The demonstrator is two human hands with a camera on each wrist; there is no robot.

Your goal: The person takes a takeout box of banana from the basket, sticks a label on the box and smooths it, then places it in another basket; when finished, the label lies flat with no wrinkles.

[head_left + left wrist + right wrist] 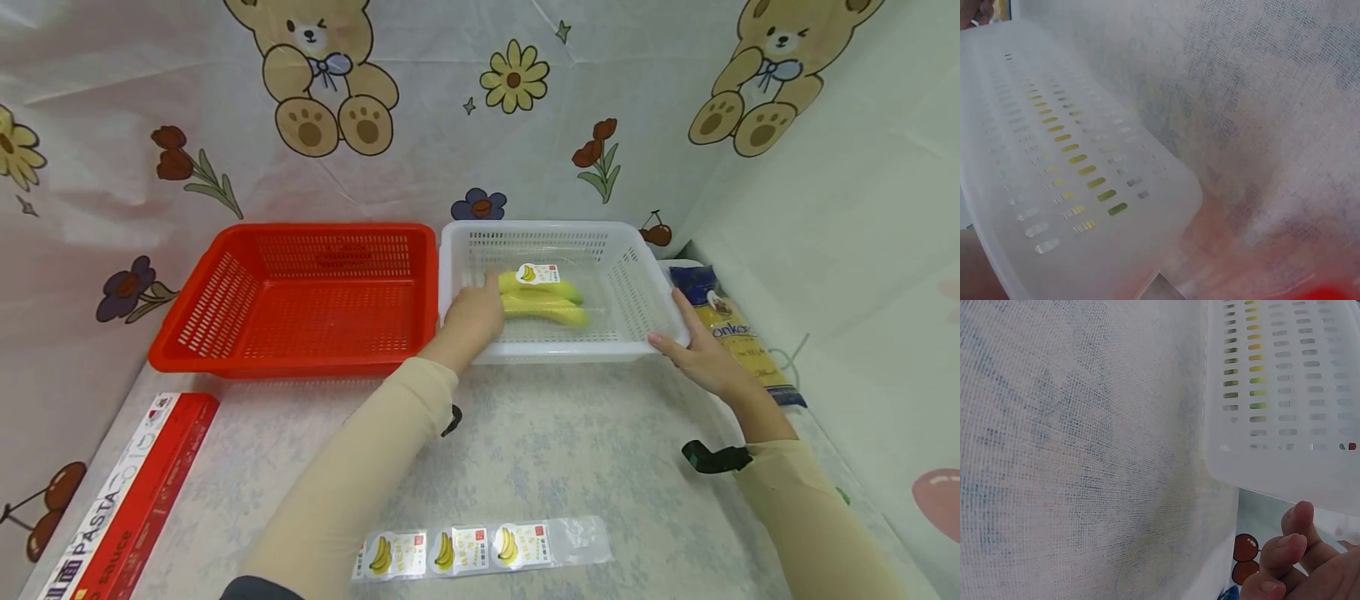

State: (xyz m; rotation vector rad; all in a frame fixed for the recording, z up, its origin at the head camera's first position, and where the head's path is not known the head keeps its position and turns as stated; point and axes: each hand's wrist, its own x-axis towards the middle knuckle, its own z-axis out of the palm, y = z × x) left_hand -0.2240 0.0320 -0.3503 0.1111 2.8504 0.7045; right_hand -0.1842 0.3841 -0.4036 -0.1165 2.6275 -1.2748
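Observation:
Two yellow bananas [543, 312] with greenish tips lie in a white perforated basket [637, 304]. They seem to be in a clear wrapper, and a banana label [538, 273] sits on top. My left hand [472, 318] reaches over the basket's near-left side and grips the left end of the bananas; most of its fingertips are hidden. My right hand [701, 354] holds the basket's near-right rim, thumb in front. In the right wrist view, several bent fingers [1300, 515] show beside the basket's corner. The left wrist view mostly shows the basket's outer wall [1079, 159].
A red basket [330, 325] stands against the white one's left side. A red pasta sauce box [142, 500] lies front left. A strip of banana labels [480, 550] lies near the front edge. A yellow and blue packet [738, 337] lies at the right.

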